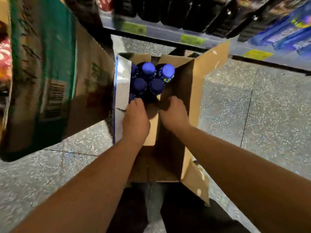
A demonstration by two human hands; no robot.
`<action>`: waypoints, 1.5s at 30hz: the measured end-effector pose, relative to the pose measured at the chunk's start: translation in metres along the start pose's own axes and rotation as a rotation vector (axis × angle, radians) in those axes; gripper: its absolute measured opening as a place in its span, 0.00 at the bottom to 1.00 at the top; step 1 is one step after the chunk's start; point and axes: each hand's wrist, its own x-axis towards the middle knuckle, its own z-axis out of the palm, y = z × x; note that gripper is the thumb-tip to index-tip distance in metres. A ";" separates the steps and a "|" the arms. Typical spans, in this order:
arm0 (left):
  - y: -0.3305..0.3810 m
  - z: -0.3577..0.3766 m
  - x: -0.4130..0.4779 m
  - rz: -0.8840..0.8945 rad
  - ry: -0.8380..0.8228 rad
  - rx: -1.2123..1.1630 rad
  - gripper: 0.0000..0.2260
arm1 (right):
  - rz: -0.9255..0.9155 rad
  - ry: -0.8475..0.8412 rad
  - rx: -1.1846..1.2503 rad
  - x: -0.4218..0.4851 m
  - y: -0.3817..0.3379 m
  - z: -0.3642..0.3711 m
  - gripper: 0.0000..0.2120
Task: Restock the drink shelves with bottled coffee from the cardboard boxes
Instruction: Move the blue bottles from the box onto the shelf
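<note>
An open cardboard box [190,105] stands on the floor below me, flaps spread. Several blue-capped coffee bottles [148,68] stand upright in its far left part. My left hand [135,121] reaches into the box near the closest bottles, fingers curled down over one; the fingertips are hidden, so a grip does not show. My right hand [174,113] is inside the box just right of the bottles, fingers curled downward out of sight. The near half of the box shows bare cardboard bottom.
A large brown and green carton [50,73] stands at the left, touching the box. A drink shelf [193,39] with dark bottles and blue bottles runs along the top, yellow-green price tags on its edge. Speckled grey floor lies at the right. My legs are below.
</note>
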 end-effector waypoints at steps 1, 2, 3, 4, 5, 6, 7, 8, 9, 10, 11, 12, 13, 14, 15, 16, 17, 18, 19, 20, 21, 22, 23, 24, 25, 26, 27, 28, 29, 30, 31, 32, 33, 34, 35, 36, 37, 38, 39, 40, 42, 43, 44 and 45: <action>-0.003 0.004 0.001 0.018 0.006 0.033 0.17 | -0.009 0.018 0.009 0.002 0.000 0.004 0.14; -0.007 0.007 0.001 0.048 0.011 0.063 0.20 | -0.024 0.029 0.010 0.005 -0.002 0.006 0.16; -0.011 0.010 0.002 0.077 0.013 0.081 0.22 | -0.048 0.042 0.017 0.007 -0.003 0.007 0.19; -0.014 0.011 0.003 0.103 0.018 0.085 0.25 | -0.082 0.057 0.028 0.010 -0.006 0.008 0.21; -0.015 0.011 0.004 0.128 0.025 0.079 0.27 | -0.119 0.077 0.041 0.013 -0.009 0.009 0.24; -0.016 0.009 0.006 0.146 0.039 0.066 0.28 | -0.154 0.101 0.045 0.017 -0.012 0.010 0.26; -0.016 0.005 0.010 0.157 0.056 0.056 0.28 | -0.184 0.126 0.038 0.021 -0.015 0.011 0.27; -0.016 0.001 0.014 0.172 0.067 0.069 0.28 | -0.206 0.144 0.020 0.025 -0.018 0.012 0.29; -0.016 -0.002 0.019 0.195 0.083 0.107 0.26 | -0.218 0.155 0.000 0.029 -0.021 0.013 0.29; -0.016 -0.006 0.025 0.225 0.113 0.155 0.24 | -0.222 0.163 -0.017 0.034 -0.023 0.013 0.30; -0.016 -0.010 0.030 0.257 0.156 0.200 0.22 | -0.223 0.168 -0.032 0.038 -0.025 0.014 0.29; -0.014 -0.015 0.035 0.275 0.190 0.249 0.20 | -0.225 0.176 -0.050 0.041 -0.025 0.014 0.28; -0.013 -0.017 0.043 0.278 0.199 0.297 0.19 | -0.234 0.189 -0.068 0.045 -0.024 0.014 0.27; -0.012 -0.018 0.049 0.253 0.184 0.349 0.19 | -0.242 0.201 -0.083 0.048 -0.023 0.014 0.25; -0.011 -0.017 0.055 0.234 0.186 0.408 0.19 | -0.244 0.210 -0.091 0.050 -0.021 0.014 0.24; -0.009 -0.017 0.060 0.223 0.182 0.471 0.19 | -0.240 0.216 -0.091 0.052 -0.019 0.013 0.23; -0.007 -0.018 0.063 0.226 0.181 0.523 0.19 | -0.235 0.219 -0.087 0.054 -0.017 0.013 0.22; -0.006 -0.018 0.065 0.212 0.158 0.575 0.19 | -0.232 0.219 -0.086 0.055 -0.015 0.012 0.22; -0.005 -0.019 0.067 0.201 0.162 0.623 0.17 | -0.235 0.217 -0.085 0.056 -0.014 0.012 0.22; -0.004 -0.020 0.068 0.206 0.196 0.670 0.14 | -0.241 0.211 -0.081 0.057 -0.014 0.012 0.22; -0.006 -0.019 0.070 0.225 0.231 0.705 0.11 | -0.248 0.202 -0.075 0.058 -0.014 0.013 0.22; -0.006 -0.020 0.072 0.240 0.253 0.731 0.09 | -0.253 0.191 -0.076 0.059 -0.014 0.014 0.24; -0.007 -0.019 0.074 0.248 0.249 0.757 0.09 | -0.258 0.181 -0.082 0.060 -0.014 0.015 0.24; -0.007 -0.020 0.078 0.253 0.255 0.780 0.09 | -0.262 0.177 -0.089 0.061 -0.014 0.016 0.24; -0.007 -0.019 0.083 0.276 0.285 0.783 0.09 | -0.271 0.182 -0.094 0.062 -0.014 0.017 0.23; -0.008 -0.018 0.085 0.289 0.247 0.757 0.10 | -0.280 0.186 -0.097 0.062 -0.014 0.018 0.22; -0.010 -0.017 0.085 0.308 0.202 0.726 0.10 | -0.286 0.190 -0.098 0.062 -0.012 0.018 0.21; -0.011 -0.018 0.082 0.326 0.191 0.697 0.10 | -0.285 0.193 -0.095 0.059 -0.011 0.018 0.20; -0.011 -0.022 0.078 0.345 0.210 0.694 0.11 | -0.284 0.200 -0.082 0.056 -0.009 0.016 0.20; -0.012 -0.026 0.072 0.363 0.216 0.705 0.12 | -0.283 0.209 -0.067 0.050 -0.008 0.012 0.19; -0.012 -0.029 0.068 0.377 0.196 0.689 0.13 | -0.285 0.212 -0.057 0.044 -0.007 0.008 0.19; -0.011 -0.034 0.062 0.380 0.128 0.635 0.15 | -0.283 0.204 -0.056 0.036 -0.009 0.002 0.18; -0.009 -0.039 0.056 0.385 0.074 0.575 0.16 | -0.274 0.193 -0.045 0.028 -0.012 -0.004 0.17; -0.005 -0.047 0.048 0.387 0.059 0.502 0.17 | -0.251 0.179 -0.013 0.019 -0.017 -0.012 0.17; 0.000 -0.058 0.040 0.384 0.058 0.436 0.18 | -0.222 0.171 0.036 0.009 -0.024 -0.022 0.16; 0.006 -0.071 0.032 0.372 0.046 0.351 0.18 | -0.191 0.165 0.087 -0.002 -0.032 -0.033 0.16; 0.012 -0.084 0.023 0.348 0.026 0.229 0.18 | -0.173 0.160 0.129 -0.014 -0.039 -0.045 0.14; 0.020 -0.100 0.012 0.309 -0.011 0.072 0.19 | -0.164 0.153 0.154 -0.028 -0.046 -0.059 0.13; 0.026 -0.116 0.003 0.258 -0.045 -0.099 0.18 | -0.163 0.143 0.171 -0.041 -0.052 -0.072 0.12; 0.033 -0.133 -0.007 0.217 -0.068 -0.245 0.18 | -0.168 0.138 0.185 -0.057 -0.060 -0.087 0.13; 0.045 -0.166 -0.022 0.183 -0.074 -0.407 0.17 | -0.171 0.162 0.232 -0.087 -0.078 -0.118 0.13; 0.052 -0.182 -0.030 0.187 -0.062 -0.455 0.17 | -0.171 0.179 0.261 -0.102 -0.088 -0.134 0.14; 0.060 -0.200 -0.038 0.198 -0.042 -0.500 0.18 | -0.173 0.187 0.279 -0.117 -0.099 -0.150 0.15; 0.070 -0.218 -0.047 0.191 -0.044 -0.533 0.20 | -0.181 0.187 0.305 -0.134 -0.111 -0.168 0.16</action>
